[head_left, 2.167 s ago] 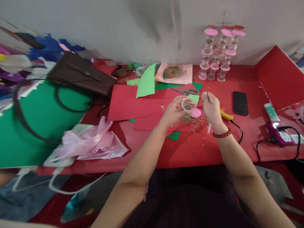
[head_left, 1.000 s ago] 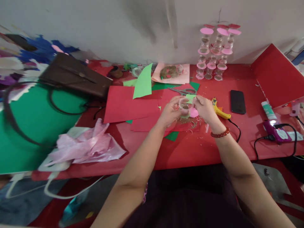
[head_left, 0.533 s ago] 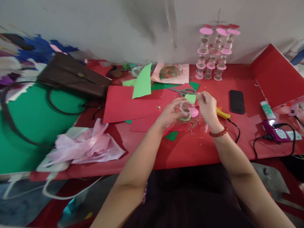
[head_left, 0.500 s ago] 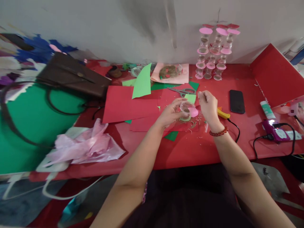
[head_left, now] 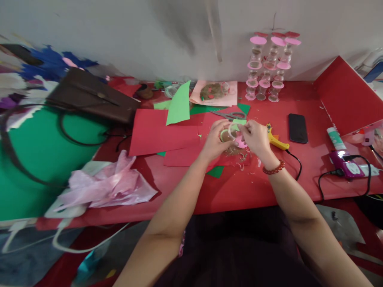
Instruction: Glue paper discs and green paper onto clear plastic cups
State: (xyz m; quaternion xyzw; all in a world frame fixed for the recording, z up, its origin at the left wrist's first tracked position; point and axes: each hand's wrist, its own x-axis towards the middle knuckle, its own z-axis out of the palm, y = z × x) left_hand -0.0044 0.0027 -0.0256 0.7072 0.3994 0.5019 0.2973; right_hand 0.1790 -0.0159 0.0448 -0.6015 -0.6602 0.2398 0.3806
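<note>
My left hand point(head_left: 218, 140) is wrapped round a small clear cup point(head_left: 228, 135) with a light green rim, tilted on its side. The fingers of my right hand point(head_left: 255, 135) are pinched together at the cup's right edge; what they hold, if anything, is too small to make out. A pink disc point(head_left: 241, 142) shows just below the right fingertips. Thin paper shreds point(head_left: 242, 156) lie under the hands on red paper point(head_left: 167, 131). Behind the hands are grey scissors point(head_left: 229, 115) and a light green piece of paper point(head_left: 239, 122).
To the right lie a yellow glue gun point(head_left: 278, 142), a black phone point(head_left: 298, 128) and a purple socket point(head_left: 347, 163) with cables. Stacked clear cups with pink discs point(head_left: 252, 83) stand at the wall. A brown bag point(head_left: 95, 95) and pink plastic point(head_left: 110, 183) are left.
My right hand has come left and down to the cup, uncovering more of the glue gun. My left hand has turned the cup, and its green rim now faces up and left.
</note>
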